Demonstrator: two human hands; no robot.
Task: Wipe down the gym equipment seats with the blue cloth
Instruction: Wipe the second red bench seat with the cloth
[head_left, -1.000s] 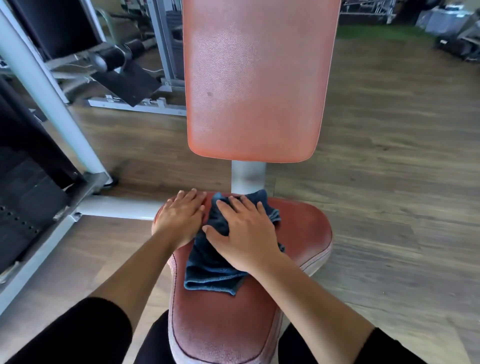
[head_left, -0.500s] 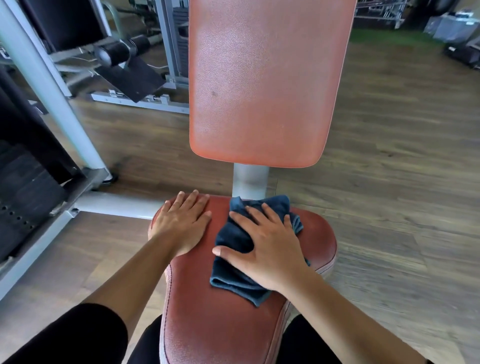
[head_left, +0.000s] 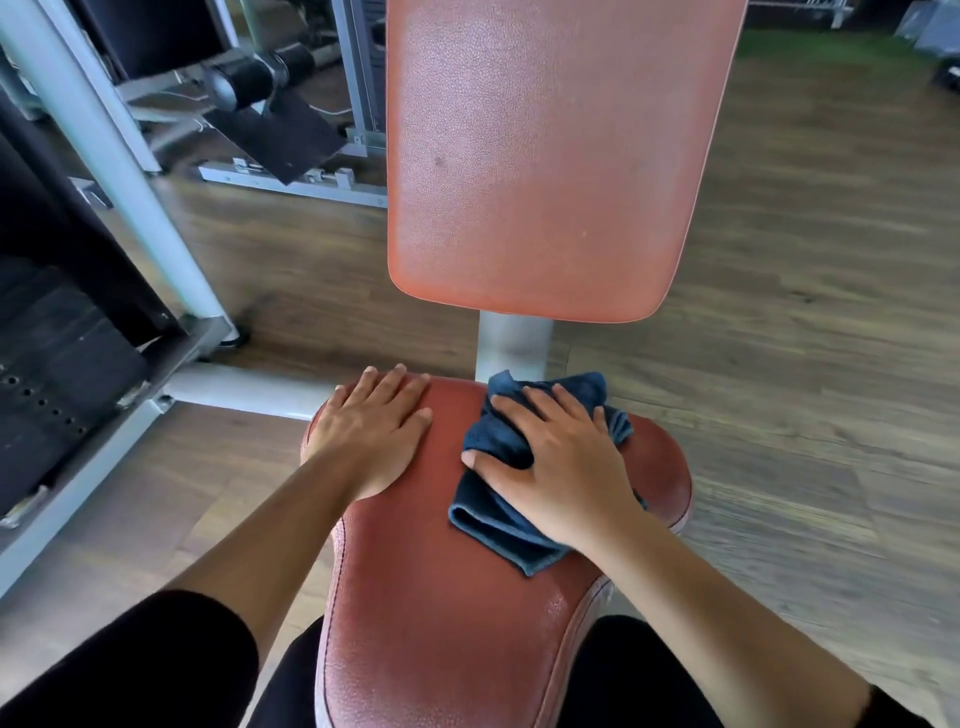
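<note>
Red vinyl fills the middle of the view: the seat (head_left: 441, 623) runs from 6 o'clock up toward centre, and the backrest (head_left: 550, 156) stands upright above it at 12 o'clock on a grey post (head_left: 511, 348).

Right hand (head_left: 561, 467) is flat on the cloth (head_left: 498, 525), fingers spread wide, palm pressing the bunched blue fabric down onto the seat's far right part, at about 2 o'clock from the seat's middle. It grips nothing; the cloth is just pinned under the palm. One folded corner of the cloth sticks out toward 7 o'clock from under the wrist, another peeks up by the post at 12.

Left hand (head_left: 374, 436) lies open and flat too, bare on the vinyl at the seat's far left corner, about 10 o'clock, fingers together and pointing away. A strip of bare seat separates the two hands.

Both forearms come in from 6 o'clock, with black sleeves (head_left: 130, 665) at the bottom edge.

Wood floor (head_left: 805, 312) lies all around. Grey frame (head_left: 104, 171) tubes and black pads of other machines sit off at 9 to 11 o'clock.
</note>
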